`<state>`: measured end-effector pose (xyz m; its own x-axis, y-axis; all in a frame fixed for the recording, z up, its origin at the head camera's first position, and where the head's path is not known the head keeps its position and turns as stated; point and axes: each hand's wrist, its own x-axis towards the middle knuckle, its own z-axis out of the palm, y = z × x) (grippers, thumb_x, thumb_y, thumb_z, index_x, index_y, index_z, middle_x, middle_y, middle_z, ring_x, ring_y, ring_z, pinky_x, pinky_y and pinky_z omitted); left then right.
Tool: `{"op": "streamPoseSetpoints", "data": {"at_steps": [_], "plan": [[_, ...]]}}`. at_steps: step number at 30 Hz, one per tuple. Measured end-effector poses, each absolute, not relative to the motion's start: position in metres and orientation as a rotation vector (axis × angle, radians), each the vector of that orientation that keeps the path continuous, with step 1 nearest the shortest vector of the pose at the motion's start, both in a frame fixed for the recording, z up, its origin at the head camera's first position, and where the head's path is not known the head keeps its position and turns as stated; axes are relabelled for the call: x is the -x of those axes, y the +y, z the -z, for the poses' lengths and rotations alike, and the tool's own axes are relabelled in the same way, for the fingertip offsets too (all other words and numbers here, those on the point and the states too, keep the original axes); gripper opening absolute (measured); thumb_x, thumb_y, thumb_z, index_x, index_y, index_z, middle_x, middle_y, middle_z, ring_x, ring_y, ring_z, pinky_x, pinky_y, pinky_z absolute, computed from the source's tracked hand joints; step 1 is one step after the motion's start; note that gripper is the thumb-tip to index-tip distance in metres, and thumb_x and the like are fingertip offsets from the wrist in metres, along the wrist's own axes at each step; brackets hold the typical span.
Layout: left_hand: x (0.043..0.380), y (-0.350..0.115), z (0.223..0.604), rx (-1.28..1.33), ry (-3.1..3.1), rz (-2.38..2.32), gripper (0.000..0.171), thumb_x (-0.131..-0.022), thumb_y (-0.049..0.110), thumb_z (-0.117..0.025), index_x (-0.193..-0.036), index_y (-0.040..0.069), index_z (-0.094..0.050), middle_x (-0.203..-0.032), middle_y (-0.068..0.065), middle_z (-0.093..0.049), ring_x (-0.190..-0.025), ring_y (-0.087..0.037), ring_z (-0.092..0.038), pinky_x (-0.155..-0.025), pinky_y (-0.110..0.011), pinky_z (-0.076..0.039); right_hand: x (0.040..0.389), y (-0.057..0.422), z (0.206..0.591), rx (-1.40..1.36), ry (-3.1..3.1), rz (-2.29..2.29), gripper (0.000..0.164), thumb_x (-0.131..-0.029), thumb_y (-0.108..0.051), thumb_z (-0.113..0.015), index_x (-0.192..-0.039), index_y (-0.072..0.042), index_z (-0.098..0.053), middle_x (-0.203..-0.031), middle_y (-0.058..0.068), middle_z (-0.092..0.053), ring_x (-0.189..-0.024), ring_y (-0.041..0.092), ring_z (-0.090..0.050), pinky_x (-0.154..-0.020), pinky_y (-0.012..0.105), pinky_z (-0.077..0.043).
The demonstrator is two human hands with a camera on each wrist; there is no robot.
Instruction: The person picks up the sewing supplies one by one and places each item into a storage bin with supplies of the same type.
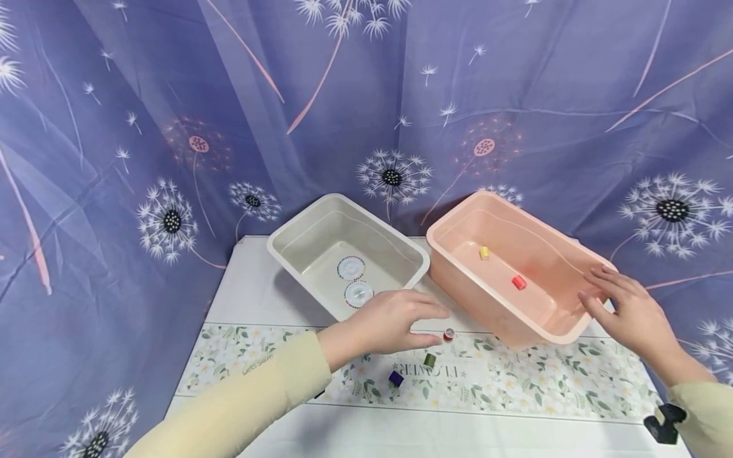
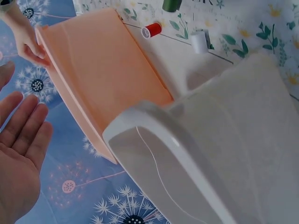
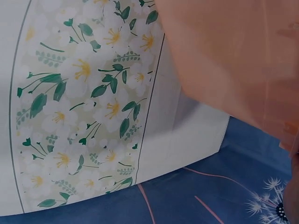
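Observation:
My left hand [image 1: 395, 321] hovers over the table with fingers stretched toward a red thread spool [image 1: 449, 334]; the left wrist view shows its palm [image 2: 18, 172] bare. A green spool [image 1: 429, 360] and a dark blue spool [image 1: 396, 379] lie nearer me. The left wrist view adds a white spool [image 2: 200, 42] beside the red one, covered by the hand in the head view. At the right end of the pink bin [image 1: 469, 296], my right hand [image 1: 630, 315] rests on the rim with loose fingers. Inside that bin lie a yellow spool [image 1: 484, 253] and a red spool [image 1: 518, 282].
A grey bin [image 1: 309, 235] stands left of the pink one, their rims close together. Two round pin wheels, one a disc [image 1: 350, 268] edged with coloured heads, lie in it. The white table [image 1: 246, 286] carries a floral band [image 1: 515, 375]. A dandelion-print curtain [image 1: 343, 127] hangs behind.

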<state>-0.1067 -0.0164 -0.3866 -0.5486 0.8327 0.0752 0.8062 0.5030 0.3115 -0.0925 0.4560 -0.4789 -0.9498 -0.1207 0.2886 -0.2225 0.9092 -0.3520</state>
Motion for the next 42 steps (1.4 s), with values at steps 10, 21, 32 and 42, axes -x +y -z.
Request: {"op": "streamPoseSetpoints", "data": {"at_steps": [10, 21, 32, 42], "plan": [[0.077, -0.027, 0.414, -1.592, 2.658, -0.462, 0.043, -0.099, 0.045, -0.077, -0.136, 0.023, -0.074, -0.132, 0.008, -0.074, -0.126, -0.007, -0.066, -0.106, -0.022, -0.054, 0.092, 0.457, 0.48, -0.273, -2.8, -0.576, 0.049, -0.105, -0.027, -0.068, -0.143, 0.001, -0.063, -0.155, 0.032, -0.05, -0.148, 0.055, -0.037, -0.106, 0.082, -0.033], [0.053, -0.041, 0.475, -1.437, 2.709, -0.498, 0.042, -0.098, 0.042, -0.078, -0.136, 0.024, -0.074, -0.133, 0.008, -0.074, -0.123, -0.008, -0.068, -0.103, -0.022, -0.056, 0.088, 0.459, 0.483, -0.287, -2.796, -0.596, 0.045, -0.104, -0.025, -0.068, -0.14, 0.003, -0.066, -0.154, 0.031, -0.051, -0.153, 0.047, -0.035, -0.108, 0.08, -0.033], [0.043, -0.06, 0.543, -1.418, 2.936, -0.611, 0.047, -0.088, 0.036, -0.09, -0.128, 0.016, -0.077, -0.127, 0.001, -0.076, -0.117, -0.015, -0.072, -0.099, -0.027, -0.06, 0.09, 0.458, 0.485, -0.28, -2.796, -0.582, 0.041, -0.104, -0.026, -0.069, -0.133, 0.003, -0.07, -0.152, 0.03, -0.054, -0.153, 0.045, -0.036, -0.103, 0.08, -0.036], [0.034, -0.076, 0.579, -1.26, 2.993, -0.71, 0.065, -0.08, 0.038, -0.095, -0.133, 0.01, -0.073, -0.132, -0.009, -0.074, -0.123, -0.028, -0.071, -0.103, -0.044, -0.06, 0.09, 0.459, 0.485, -0.283, -2.769, -0.593, 0.039, -0.103, -0.024, -0.07, -0.131, 0.003, -0.072, -0.148, 0.03, -0.058, -0.154, 0.041, -0.037, -0.115, 0.074, -0.032]]}}
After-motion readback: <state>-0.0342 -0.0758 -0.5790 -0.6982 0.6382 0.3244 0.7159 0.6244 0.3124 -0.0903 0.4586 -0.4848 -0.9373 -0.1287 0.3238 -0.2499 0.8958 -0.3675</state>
